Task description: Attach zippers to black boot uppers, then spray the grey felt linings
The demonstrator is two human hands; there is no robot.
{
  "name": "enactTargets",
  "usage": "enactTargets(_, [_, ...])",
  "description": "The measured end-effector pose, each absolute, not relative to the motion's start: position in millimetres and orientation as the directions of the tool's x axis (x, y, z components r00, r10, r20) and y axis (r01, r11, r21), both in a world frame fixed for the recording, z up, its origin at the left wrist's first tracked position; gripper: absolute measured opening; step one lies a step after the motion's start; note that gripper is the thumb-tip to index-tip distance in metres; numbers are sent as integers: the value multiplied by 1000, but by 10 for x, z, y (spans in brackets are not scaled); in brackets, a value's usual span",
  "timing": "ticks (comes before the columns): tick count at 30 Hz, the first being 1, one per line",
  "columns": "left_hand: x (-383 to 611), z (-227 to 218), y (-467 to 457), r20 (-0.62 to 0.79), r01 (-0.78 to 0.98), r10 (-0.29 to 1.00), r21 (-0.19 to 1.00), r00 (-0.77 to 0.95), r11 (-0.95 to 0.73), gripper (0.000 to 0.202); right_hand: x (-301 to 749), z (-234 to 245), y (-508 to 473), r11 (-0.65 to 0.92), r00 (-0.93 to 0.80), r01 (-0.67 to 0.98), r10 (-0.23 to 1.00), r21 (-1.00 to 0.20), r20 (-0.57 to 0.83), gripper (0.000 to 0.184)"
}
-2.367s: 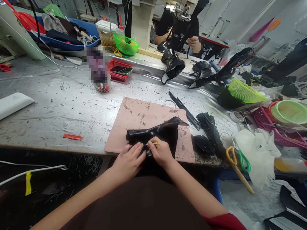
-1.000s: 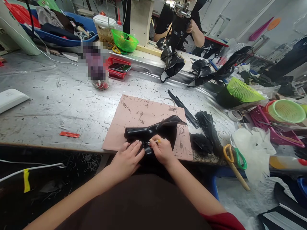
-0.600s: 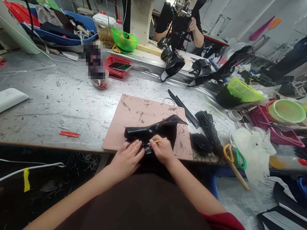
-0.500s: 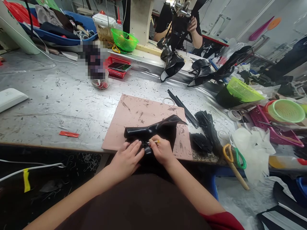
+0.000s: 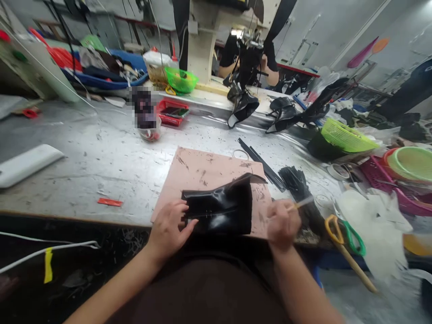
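A glossy black leather boot piece [image 5: 222,216] lies on the pinkish board [image 5: 192,162], with a seam line along it and a few short pale marks near its middle. At its left end is my left hand [image 5: 168,229], fingers bent over the edge and thumb reaching along the near side. My right hand [image 5: 283,222] is off to the right of the leather, raised and smeared by motion. Its fingers are closed on a thin pale pen-like stick [image 5: 303,202] with a yellow part, pointing right.
Black strips [image 5: 261,164] and a black bundle [image 5: 297,184] lie right of the board, near scissors [image 5: 344,231] and a wooden handle [image 5: 357,270]. Black boots [image 5: 243,108] stand behind, by a sewing machine [image 5: 202,45] with a person beyond. A red strip [image 5: 110,202] lies left.
My right hand has lifted off the leather and swung right with the stick. My left hand has shifted to the leather's left end. The leather now lies flatter, its seam and marks uncovered.
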State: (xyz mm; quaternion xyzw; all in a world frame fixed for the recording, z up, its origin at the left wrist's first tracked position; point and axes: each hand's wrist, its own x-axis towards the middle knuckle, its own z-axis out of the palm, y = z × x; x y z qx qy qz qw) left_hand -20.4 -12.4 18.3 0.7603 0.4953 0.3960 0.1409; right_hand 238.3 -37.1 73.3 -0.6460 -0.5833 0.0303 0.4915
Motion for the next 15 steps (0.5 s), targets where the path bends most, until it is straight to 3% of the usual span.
enactTargets(1, [-220,224,-68,340,626,934,707,108,-330,33,2516,756,-328,64,362,751,793,-658,490,27])
enactTargets(3, [-219,311,53,30,544,991,833,128,-96,40,2720,764,-212,-291,396,850,903,-439,167,23])
enactTargets(5, [-183,388,154,-191,455,942,889,277,47,42,2803,739,-107,-423,414,884,906,-198,-86,22])
enactTargets(6, [-158,417,185,-245,408,910,908,333,95,42,2802,722,-76,-428,415,887,904,-171,-108,25])
enactTargets(8, [-109,451,198,-301,281,880,938,367,204,42,2743,688,-65,-392,410,876,912,-281,8,35])
enactTargets(10, [-82,459,146,-330,91,870,943,366,320,44,2642,664,-105,-262,352,834,931,-486,102,44])
enactTargets(13, [-116,449,-13,-319,-154,850,898,418,413,46,2451,653,-182,-66,144,698,988,-713,49,44])
enactTargets(15, [-185,434,-135,-234,-162,866,928,442,334,42,2317,660,-210,-15,80,561,996,-828,36,41])
